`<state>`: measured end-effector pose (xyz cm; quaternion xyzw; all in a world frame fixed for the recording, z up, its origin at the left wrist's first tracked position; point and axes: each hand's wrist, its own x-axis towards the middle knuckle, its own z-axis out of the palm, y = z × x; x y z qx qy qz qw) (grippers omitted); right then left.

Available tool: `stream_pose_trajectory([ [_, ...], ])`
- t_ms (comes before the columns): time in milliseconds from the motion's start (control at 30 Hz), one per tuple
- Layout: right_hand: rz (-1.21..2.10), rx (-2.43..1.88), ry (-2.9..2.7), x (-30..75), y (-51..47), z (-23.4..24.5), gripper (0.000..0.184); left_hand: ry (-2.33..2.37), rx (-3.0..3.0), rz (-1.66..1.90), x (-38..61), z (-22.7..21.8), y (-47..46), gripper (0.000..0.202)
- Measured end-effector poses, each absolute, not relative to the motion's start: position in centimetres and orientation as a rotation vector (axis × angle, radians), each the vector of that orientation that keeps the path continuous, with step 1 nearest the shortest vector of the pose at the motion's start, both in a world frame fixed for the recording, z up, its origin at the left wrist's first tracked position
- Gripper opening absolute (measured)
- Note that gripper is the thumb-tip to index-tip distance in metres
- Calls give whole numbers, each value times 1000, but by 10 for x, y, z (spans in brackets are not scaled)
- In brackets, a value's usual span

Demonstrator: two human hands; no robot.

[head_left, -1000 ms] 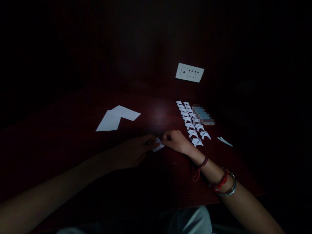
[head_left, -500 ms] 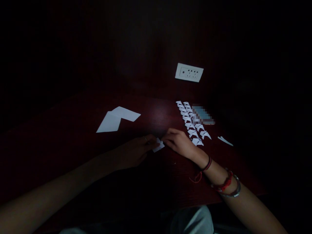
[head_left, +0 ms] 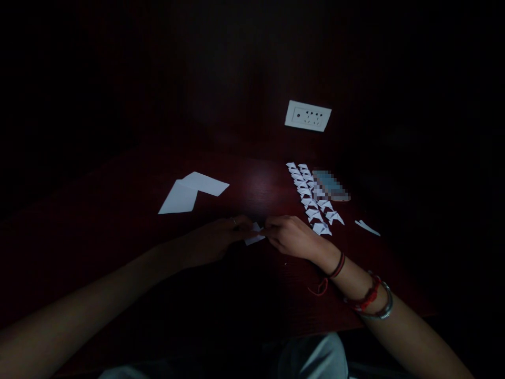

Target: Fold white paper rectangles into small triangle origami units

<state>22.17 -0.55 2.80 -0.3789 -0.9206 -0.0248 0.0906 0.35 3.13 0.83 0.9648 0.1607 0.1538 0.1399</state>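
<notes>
A small piece of folded white paper (head_left: 255, 239) lies between my two hands near the middle of the dark red table (head_left: 244, 305). My left hand (head_left: 221, 237), with a ring on one finger, pinches it from the left. From the right, my right hand (head_left: 292, 237) has its fingers closed at the paper's edge, the fingertips of both hands almost meeting. The fingers cover part of the paper, so its exact folds are hard to make out. Just beyond my right hand stand two rows of small folded paper figures (head_left: 313, 214).
Two overlapping sheets of white paper (head_left: 179, 197) lie at the left. A phone-like object (head_left: 333, 187), blurred out, rests beside the paper figures. Thin white paper strips (head_left: 367, 228) lie at the right. A wall socket (head_left: 307, 116) is behind the table.
My right hand's fingers have moved onto the paper and closer to the left fingertips. The left hand has shifted very little. The whole view has moved slightly.
</notes>
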Motion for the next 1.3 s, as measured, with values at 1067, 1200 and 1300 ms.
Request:
stream_pose_trajectory([
  [1067, -143, -1062, -2792, 222, -5, 31, 23, 540, 2785, 398, 0, 13, 30, 58],
  [1200, -139, -1082, -2765, 227, -5, 31, 25, 497, 2765, 467, -2, 9, 32, 59],
  [1300, -126, -1111, -2726, 226, -5, 31, 29, 467, 2765, 504, -5, 9, 32, 60],
])
